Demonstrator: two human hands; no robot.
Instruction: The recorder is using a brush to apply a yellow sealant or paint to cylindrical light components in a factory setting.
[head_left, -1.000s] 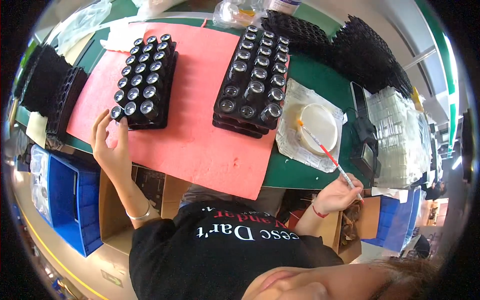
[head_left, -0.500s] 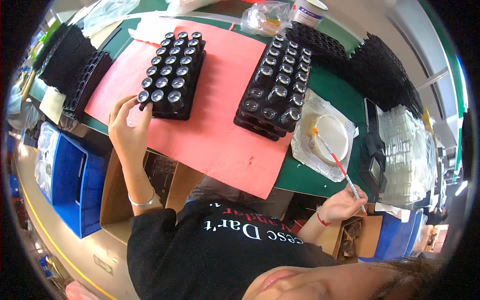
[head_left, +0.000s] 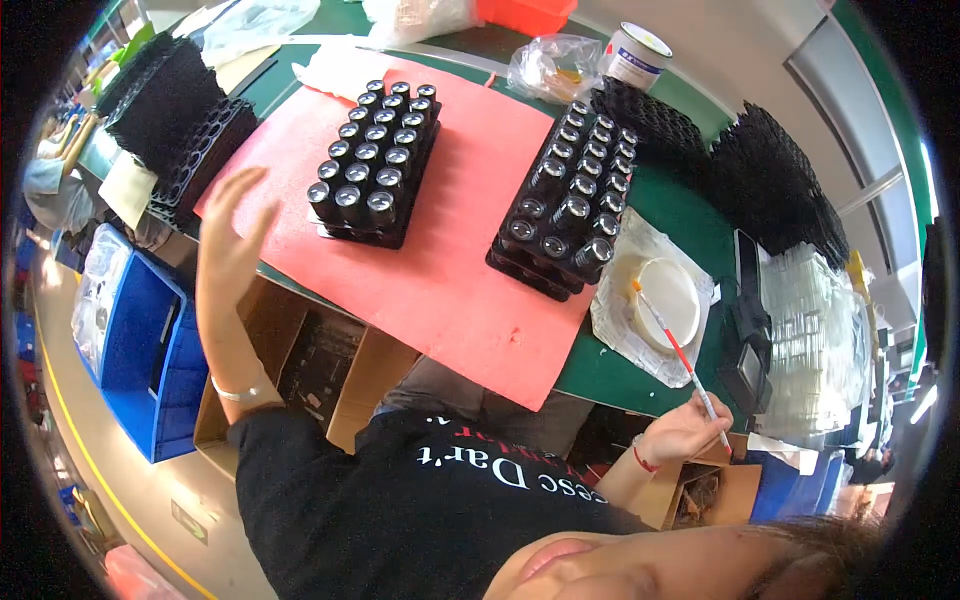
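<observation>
My left hand (head_left: 230, 235) is raised beside the near left corner of the left black tray (head_left: 372, 236), fingers apart and nothing in them. Rows of short black cylinders with shiny, glassy tops (head_left: 366, 152) stand upright in that tray. My right hand (head_left: 684, 430) pinches a slim paintbrush (head_left: 681, 350) with a red and white handle. Its orange tip is over the left rim of a round white dish (head_left: 668, 300); whether it touches, I cannot tell. Between the two, a second black tray (head_left: 530, 278) carries similar cylinders, some clear-topped and set at uneven heights.
Both trays rest on a pink sheet (head_left: 455, 310) over a green tabletop. Stacked black trays (head_left: 775, 180) stand at the right, more (head_left: 175, 110) at the left. Clear plastic trays (head_left: 820, 330), a white tub (head_left: 637, 57) and a blue bin (head_left: 150, 350) surround the work.
My left hand has let go of the near left corner cylinder and drawn back to the left, its fingers spreading. The right hand keeps the brush at the dish; the view has shifted slightly.
</observation>
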